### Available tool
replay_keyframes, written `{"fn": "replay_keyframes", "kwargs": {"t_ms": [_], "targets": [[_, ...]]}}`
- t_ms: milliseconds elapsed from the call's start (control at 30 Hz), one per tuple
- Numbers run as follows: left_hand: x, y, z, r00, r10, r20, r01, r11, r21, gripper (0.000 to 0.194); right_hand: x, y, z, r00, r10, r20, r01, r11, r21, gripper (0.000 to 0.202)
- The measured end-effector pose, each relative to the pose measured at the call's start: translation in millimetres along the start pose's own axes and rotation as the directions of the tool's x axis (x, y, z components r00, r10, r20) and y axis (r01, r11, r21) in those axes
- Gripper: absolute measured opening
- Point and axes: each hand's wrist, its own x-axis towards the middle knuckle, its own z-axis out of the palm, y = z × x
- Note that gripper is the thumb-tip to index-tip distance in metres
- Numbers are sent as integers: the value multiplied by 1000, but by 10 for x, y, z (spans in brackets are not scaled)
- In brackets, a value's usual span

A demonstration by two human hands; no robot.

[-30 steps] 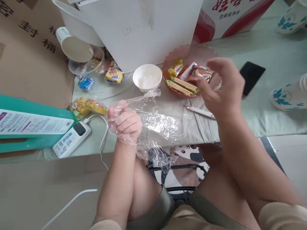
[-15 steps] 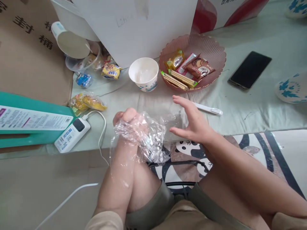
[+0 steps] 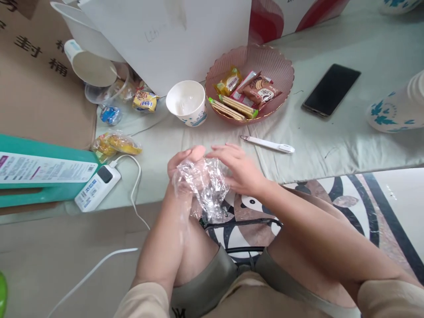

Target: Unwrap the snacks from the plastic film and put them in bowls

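Observation:
Crumpled clear plastic film (image 3: 212,194) lies bunched over and around my left hand (image 3: 187,165), which is closed on it at the table's front edge. Some of the film trails down along my left wrist. My right hand (image 3: 243,170) is beside the bundle on its right, fingers stretched out and reaching against the film's edge. Just beyond my right hand, a white slim cutter-like tool (image 3: 268,144) rests on the cloth. A white paper cup (image 3: 187,104) stands upright behind my hands.
A pink ribbed bowl (image 3: 285,84) holds wrapped snacks. To its right are a black phone (image 3: 331,90) and stacked paper cups (image 3: 394,110). A white power bank (image 3: 97,187) with a cable leans by a green container (image 3: 46,172) at left. Wrapped snacks (image 3: 115,145) lie nearby.
My right hand has moved left from open space to the plastic film. The film is now more gathered between my hands. The view has shifted slightly.

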Motion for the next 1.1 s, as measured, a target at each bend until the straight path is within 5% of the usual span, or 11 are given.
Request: {"fn": "replay_keyframes", "kwargs": {"t_ms": [167, 267, 367, 467, 567, 700, 1000, 1100], "targets": [[120, 315, 1, 998, 15, -56, -23, 990, -141, 45, -83, -228, -179, 971, 237, -30, -230, 961, 154, 30], [172, 310, -19, 986, 69, -154, -84, 992, -96, 46, -143, -264, -288, 879, 475, -39, -436, 836, 333, 33], [125, 102, 34, 998, 53, 23, -54, 997, 59, 67, -173, -179, -314, 762, 638, -112, -519, 704, 486, 33], [76, -95, 112, 987, 9, 159, -49, 967, 251, 88, -187, -81, -299, 737, 655, -166, -509, 699, 502, 38], [131, -149, 157, 994, 99, -35, -78, 919, 387, 58, -199, -29, -294, 752, 642, -151, -521, 718, 461, 50], [234, -57, 145, 940, 219, -262, -96, 906, 412, 22, -210, 24, -324, 737, 651, -185, -526, 722, 449, 61], [131, 151, -52, 855, 420, -305, -270, 862, 429, 15, -213, 165, -430, 596, 755, -274, -502, 616, 607, 57], [148, 193, -148, 843, 405, -354, -255, 881, 399, 13, -199, 184, -476, 562, 780, -275, -516, 590, 621, 50]]}}
